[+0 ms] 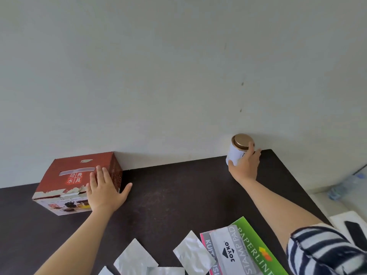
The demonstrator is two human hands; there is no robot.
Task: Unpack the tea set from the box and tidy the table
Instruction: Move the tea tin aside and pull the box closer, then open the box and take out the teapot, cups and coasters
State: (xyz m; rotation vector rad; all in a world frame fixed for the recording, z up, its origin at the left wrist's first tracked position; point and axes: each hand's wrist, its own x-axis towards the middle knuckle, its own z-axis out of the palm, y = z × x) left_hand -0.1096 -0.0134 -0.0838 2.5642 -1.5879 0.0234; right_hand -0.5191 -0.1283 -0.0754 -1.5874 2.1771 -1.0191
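Note:
A red-and-white tea set box (65, 179) with Chinese characters on its top lies closed at the back left of the dark table (174, 195), against the wall. My left hand (105, 189) rests flat on the box's near right corner, fingers spread. At the back right corner, my right hand (245, 165) is wrapped around a white tin with a gold lid (237, 150), which stands upright by the wall.
Several silver foil packets (193, 253) lie at the table's front edge. Beside them are a grey stamp pad box (231, 253), a pink box and a green paper pack (258, 253). A plastic bottle (345, 185) lies on the floor to the right.

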